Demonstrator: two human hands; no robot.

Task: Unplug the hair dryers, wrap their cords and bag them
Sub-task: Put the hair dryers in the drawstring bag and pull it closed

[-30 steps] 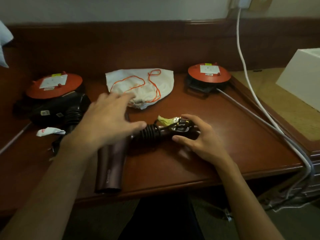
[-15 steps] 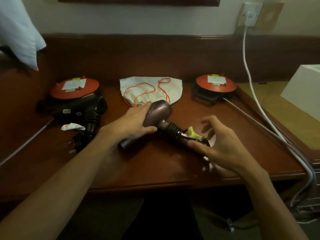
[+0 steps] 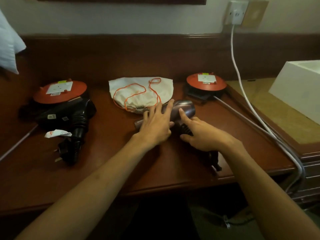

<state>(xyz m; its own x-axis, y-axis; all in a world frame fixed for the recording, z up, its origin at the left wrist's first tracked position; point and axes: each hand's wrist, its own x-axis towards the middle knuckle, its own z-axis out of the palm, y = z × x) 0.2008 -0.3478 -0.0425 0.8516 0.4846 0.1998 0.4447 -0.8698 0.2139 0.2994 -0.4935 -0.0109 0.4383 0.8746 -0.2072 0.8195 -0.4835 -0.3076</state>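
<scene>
A mauve hair dryer (image 3: pixel 184 108) lies on the wooden desk (image 3: pixel 107 167), its barrel end just in front of the mouth of a white drawstring bag (image 3: pixel 142 90) with an orange cord. My left hand (image 3: pixel 155 126) rests flat on the barrel, fingers straight. With its index finger stretched onto the dryer body, my right hand (image 3: pixel 205 135) holds the black ribbed cord end (image 3: pixel 186 129) of the handle. The dryer's dark wrapped cord and plug (image 3: pixel 214 161) show under my right wrist. A black hair dryer (image 3: pixel 69 115) with its plug (image 3: pixel 66 152) lies at the left.
Two red cord reels sit at the back, one on the left (image 3: pixel 60 91) and one on the right (image 3: pixel 207 82). A white cable (image 3: pixel 240 80) runs from the wall socket (image 3: pixel 236 13) down the desk's right side. A white box (image 3: pixel 297 89) stands at the right; a crumpled tag (image 3: pixel 57 133) lies by the black dryer.
The mauve dryer has moved back toward the bag. My left hand went from gripping its head to lying flat on the barrel. My right hand came up to the handle.
</scene>
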